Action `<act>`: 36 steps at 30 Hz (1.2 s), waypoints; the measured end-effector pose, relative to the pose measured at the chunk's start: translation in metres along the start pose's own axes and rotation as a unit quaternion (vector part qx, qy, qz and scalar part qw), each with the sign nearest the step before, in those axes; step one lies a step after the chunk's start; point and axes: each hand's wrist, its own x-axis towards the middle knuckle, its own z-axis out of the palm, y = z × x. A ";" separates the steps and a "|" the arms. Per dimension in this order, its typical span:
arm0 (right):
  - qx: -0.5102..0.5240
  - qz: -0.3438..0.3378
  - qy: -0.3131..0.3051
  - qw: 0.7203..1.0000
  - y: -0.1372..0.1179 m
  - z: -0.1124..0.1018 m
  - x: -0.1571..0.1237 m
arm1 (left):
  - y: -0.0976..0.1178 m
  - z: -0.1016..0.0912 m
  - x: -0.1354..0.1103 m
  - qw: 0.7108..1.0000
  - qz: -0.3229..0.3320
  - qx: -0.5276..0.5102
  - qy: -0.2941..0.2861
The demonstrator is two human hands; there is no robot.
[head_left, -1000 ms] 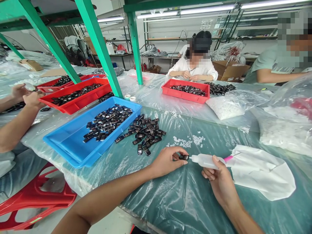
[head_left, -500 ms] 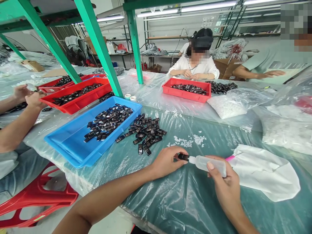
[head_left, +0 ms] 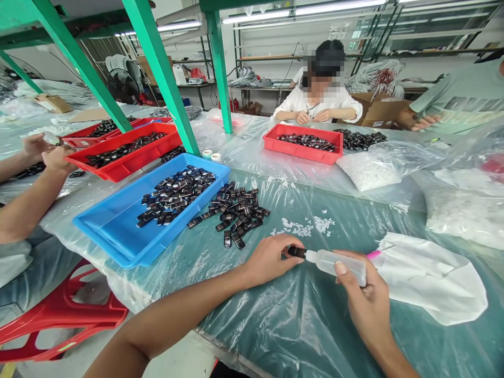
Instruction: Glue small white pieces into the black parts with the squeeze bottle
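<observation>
Between the thumb and fingers of my left hand (head_left: 272, 258) is a small black plastic piece (head_left: 296, 252). My right hand (head_left: 368, 294) is wrapped round a translucent squeeze bottle (head_left: 340, 266), held nearly level. The bottle's white tip (head_left: 311, 255) touches the right end of the black piece, or is very close to it. Just beyond my left hand lie small white bits (head_left: 301, 228) on the plastic-covered table. A heap of similar black pieces (head_left: 240, 210) lies to the left of them.
A blue tray (head_left: 106, 231) holding more black pieces stands at the left, near red trays (head_left: 118, 170). White cloth (head_left: 437, 278) lies right of my right hand, with a pink stick (head_left: 373, 254) by it. Bags of white bits (head_left: 370, 169) lie far right. Co-workers sit across and at left.
My hands, the black piece and the bottle stay almost as they were. The co-worker at the far right has drawn back an outstretched arm. The view has shifted slightly.
</observation>
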 end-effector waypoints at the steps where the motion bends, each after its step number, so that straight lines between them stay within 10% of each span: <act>1: -0.004 -0.001 0.003 1.000 0.001 0.000 0.000 | 0.000 0.000 0.000 1.000 -0.001 0.002 0.000; 26: -0.041 -0.073 0.016 0.996 0.002 -0.003 -0.005 | 0.000 0.000 -0.002 1.000 0.001 -0.016 -0.020; 36: 0.048 0.083 -0.013 0.995 0.009 -0.004 0.006 | -0.002 -0.002 0.000 0.999 0.017 -0.038 -0.027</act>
